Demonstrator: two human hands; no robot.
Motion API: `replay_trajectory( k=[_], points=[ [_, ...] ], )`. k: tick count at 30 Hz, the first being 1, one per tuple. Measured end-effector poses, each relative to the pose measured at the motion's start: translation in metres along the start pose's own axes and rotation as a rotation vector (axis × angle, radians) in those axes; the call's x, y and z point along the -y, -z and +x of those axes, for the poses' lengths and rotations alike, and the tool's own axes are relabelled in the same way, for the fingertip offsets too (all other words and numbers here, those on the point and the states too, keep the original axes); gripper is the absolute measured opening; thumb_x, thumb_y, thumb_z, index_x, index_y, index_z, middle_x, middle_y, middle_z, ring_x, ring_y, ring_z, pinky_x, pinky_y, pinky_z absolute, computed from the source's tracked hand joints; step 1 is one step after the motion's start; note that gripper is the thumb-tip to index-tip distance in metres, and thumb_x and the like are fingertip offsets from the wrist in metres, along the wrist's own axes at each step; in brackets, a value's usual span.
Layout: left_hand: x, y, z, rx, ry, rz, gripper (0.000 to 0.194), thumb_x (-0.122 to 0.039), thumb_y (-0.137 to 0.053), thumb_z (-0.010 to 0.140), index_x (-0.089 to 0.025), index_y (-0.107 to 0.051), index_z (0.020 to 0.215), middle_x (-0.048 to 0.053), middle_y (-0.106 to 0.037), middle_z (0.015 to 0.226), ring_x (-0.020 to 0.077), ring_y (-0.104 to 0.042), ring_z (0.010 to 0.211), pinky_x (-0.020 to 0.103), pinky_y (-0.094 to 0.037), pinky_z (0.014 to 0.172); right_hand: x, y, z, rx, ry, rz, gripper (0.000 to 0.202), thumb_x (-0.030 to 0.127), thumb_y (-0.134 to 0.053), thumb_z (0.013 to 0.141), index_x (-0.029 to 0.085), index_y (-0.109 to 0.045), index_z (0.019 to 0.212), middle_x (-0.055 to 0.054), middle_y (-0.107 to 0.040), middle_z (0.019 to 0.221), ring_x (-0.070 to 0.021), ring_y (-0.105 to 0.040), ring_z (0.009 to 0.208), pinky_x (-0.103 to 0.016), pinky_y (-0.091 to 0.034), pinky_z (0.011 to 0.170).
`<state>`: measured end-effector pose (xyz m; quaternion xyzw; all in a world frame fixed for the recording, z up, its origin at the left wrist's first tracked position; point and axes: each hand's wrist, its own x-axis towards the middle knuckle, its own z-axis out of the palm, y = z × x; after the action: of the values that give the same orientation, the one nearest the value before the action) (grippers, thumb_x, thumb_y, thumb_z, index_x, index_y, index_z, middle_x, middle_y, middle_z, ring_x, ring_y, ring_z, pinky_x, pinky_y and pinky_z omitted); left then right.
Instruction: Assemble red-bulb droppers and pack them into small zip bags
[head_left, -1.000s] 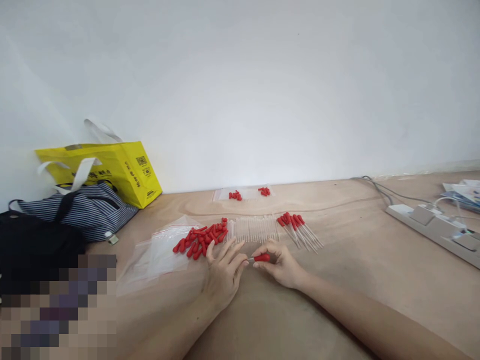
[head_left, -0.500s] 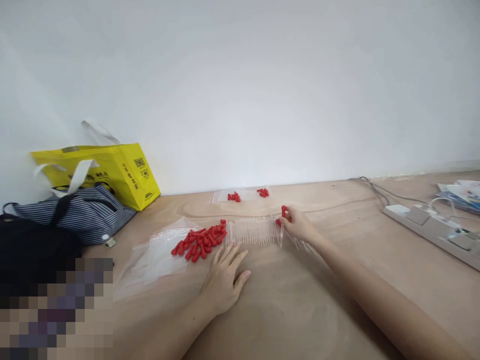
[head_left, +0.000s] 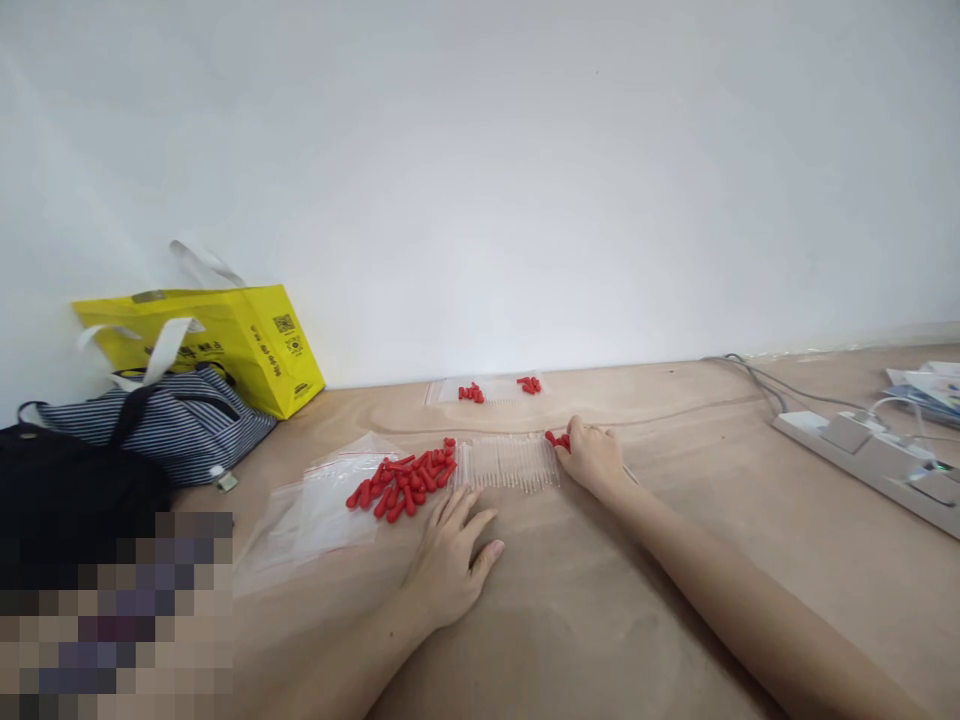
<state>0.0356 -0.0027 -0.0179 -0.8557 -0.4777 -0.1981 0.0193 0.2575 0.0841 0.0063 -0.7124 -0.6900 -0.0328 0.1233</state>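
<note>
My left hand [head_left: 450, 555] lies flat on the wooden table with its fingers spread, just below a pile of red rubber bulbs [head_left: 405, 485]. To the right of the pile is a row of thin clear tubes [head_left: 506, 463] laid side by side. At the row's right end, my right hand [head_left: 592, 455] is down on the table with curled fingers, beside a few red bulbs [head_left: 555, 439]. Its fingertips are partly hidden, so what they pinch is unclear. A thin tube end shows past its wrist.
Clear plastic bags [head_left: 322, 510] lie left of the pile. Another bag with small red bulbs [head_left: 471, 393] rests near the wall. A yellow bag [head_left: 277, 350] and a striped bag [head_left: 172, 420] stand at left; a power strip [head_left: 862, 455] and papers [head_left: 930, 385] are at right.
My right hand has lowered to the table; the red bulb that stuck up from its fingers no longer shows there. My left hand stays in place. The view has shifted slightly.
</note>
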Motion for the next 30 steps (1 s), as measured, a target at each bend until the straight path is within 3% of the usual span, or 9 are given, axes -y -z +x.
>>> replay_trajectory(
  k=[4, 8, 16, 21, 27, 30],
  points=[
    [0.000, 0.000, 0.000, 0.003, -0.001, -0.009, 0.030, -0.032, -0.047, 0.080, -0.019, -0.056, 0.106, 0.011, -0.049, 0.122, 0.0292, -0.034, 0.120, 0.052, -0.035, 0.092, -0.006, 0.005, -0.009, 0.080, -0.064, -0.052, 0.028, 0.034, -0.044, 0.080, 0.011, -0.051, 0.094, -0.018, -0.062, 0.087, -0.0285, -0.060, 0.080, -0.035, -0.039, 0.067],
    [0.000, 0.000, 0.000, -0.004, 0.010, -0.015, 0.030, -0.032, -0.047, 0.080, -0.020, -0.056, 0.106, 0.011, -0.048, 0.122, 0.0294, -0.034, 0.119, 0.052, -0.035, 0.091, -0.007, 0.003, -0.012, 0.099, -0.074, -0.028, 0.027, 0.031, -0.042, 0.081, 0.010, -0.051, 0.095, -0.018, -0.062, 0.088, -0.0273, -0.061, 0.080, -0.034, -0.040, 0.064],
    [0.000, 0.000, 0.000, 0.019, 0.056, -0.035, 0.030, -0.034, -0.046, 0.080, -0.021, -0.057, 0.106, 0.009, -0.047, 0.123, 0.0284, -0.032, 0.121, 0.050, -0.032, 0.096, 0.003, -0.002, -0.013, 0.038, -0.013, -0.030, 0.026, 0.022, -0.036, 0.084, 0.008, -0.053, 0.097, -0.018, -0.062, 0.091, -0.0257, -0.056, 0.094, -0.034, -0.038, 0.077],
    [0.000, -0.001, -0.001, 0.008, 0.049, -0.014, 0.030, -0.034, -0.046, 0.080, -0.021, -0.057, 0.105, 0.010, -0.047, 0.123, 0.0292, -0.030, 0.122, 0.051, -0.030, 0.095, 0.006, 0.000, -0.014, 0.044, 0.028, -0.036, 0.027, 0.024, -0.036, 0.084, 0.014, -0.057, 0.097, -0.014, -0.062, 0.093, -0.0258, -0.055, 0.095, -0.035, -0.035, 0.081],
    [0.004, -0.003, -0.002, -0.052, 0.051, 0.059, 0.030, -0.035, -0.048, 0.078, -0.023, -0.057, 0.104, 0.010, -0.049, 0.120, 0.0300, -0.034, 0.118, 0.052, -0.030, 0.091, 0.015, -0.001, -0.012, 0.073, 0.015, -0.041, 0.030, 0.029, -0.040, 0.081, 0.012, -0.063, 0.088, -0.015, -0.063, 0.091, -0.0241, -0.055, 0.092, -0.035, -0.030, 0.086],
    [0.012, -0.001, 0.003, -0.140, 0.085, 0.150, 0.029, -0.035, -0.050, 0.077, -0.024, -0.057, 0.103, 0.009, -0.051, 0.118, 0.0298, -0.035, 0.117, 0.051, -0.029, 0.090, 0.017, -0.002, -0.007, 0.108, -0.013, -0.039, 0.032, 0.028, -0.039, 0.081, 0.010, -0.064, 0.088, -0.017, -0.063, 0.092, -0.0240, -0.056, 0.092, -0.035, -0.030, 0.086]
  ],
)
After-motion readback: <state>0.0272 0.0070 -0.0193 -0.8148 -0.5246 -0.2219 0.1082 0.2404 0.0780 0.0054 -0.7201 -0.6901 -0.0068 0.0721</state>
